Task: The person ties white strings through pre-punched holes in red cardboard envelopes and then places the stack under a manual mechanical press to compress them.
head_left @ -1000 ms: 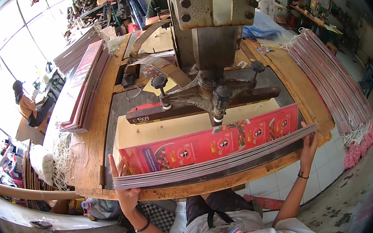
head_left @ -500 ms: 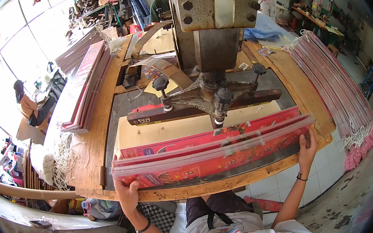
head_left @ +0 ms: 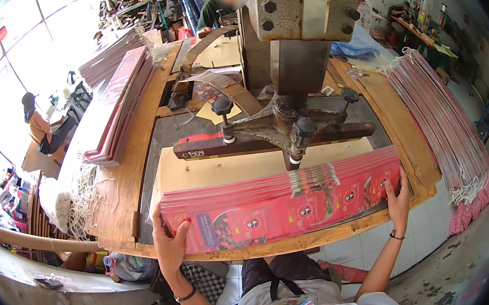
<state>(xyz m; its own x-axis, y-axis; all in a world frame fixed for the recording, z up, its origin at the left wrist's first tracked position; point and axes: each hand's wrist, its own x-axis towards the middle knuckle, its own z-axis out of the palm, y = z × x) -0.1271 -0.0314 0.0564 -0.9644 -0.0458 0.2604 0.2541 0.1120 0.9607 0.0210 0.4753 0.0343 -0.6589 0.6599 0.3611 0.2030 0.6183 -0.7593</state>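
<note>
A long stack of red printed card sheets (head_left: 286,205) lies at the front edge of the wooden workbench (head_left: 118,195), its face tilted toward me. My left hand (head_left: 170,246) grips the stack's left end and my right hand (head_left: 397,201) grips its right end. Just behind the stack a tan board (head_left: 211,171) lies flat under the press head (head_left: 289,127), whose dark bar spans the board.
A tall metal press column (head_left: 302,21) rises mid-bench. More stacks of red sheets lie on the left (head_left: 120,106) and on the right (head_left: 440,114), the right one with pink cords. A person stands behind the machine (head_left: 222,0); another sits at far left (head_left: 36,124).
The stack was lifted from lying flat, tipped up on edge, and now lies with its printed face toward me. Both hands stayed at its ends.
</note>
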